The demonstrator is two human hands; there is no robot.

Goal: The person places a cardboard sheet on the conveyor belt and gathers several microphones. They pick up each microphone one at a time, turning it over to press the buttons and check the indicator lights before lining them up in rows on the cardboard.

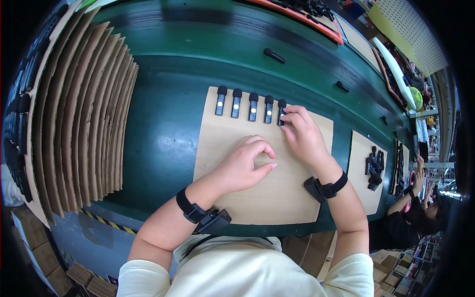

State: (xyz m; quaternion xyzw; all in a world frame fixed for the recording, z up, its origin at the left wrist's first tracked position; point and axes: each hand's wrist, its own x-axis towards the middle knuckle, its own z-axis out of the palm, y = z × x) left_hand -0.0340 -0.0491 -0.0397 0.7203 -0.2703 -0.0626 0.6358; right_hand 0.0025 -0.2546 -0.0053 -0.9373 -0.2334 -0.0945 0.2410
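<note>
Several small black clip-on microphones with round foam tops stand in a row along the far edge of a brown cardboard sheet [257,193]. The leftmost microphone [220,101] and its neighbours show a pale round spot on the body. At the row's right end, the fingertips of my right hand [303,129] pinch the last microphone [281,113], which lies in line with the others. My left hand [245,163] hovers over the middle of the cardboard, fingers curved and thumb apart, holding nothing.
Upright cardboard sheets [86,114] are stacked at the left of the green table [158,133]. Loose microphones [274,55] lie beyond the row. Another cardboard sheet [360,173] with a pile of black microphones [375,166] is at the right, near a co-worker [408,222].
</note>
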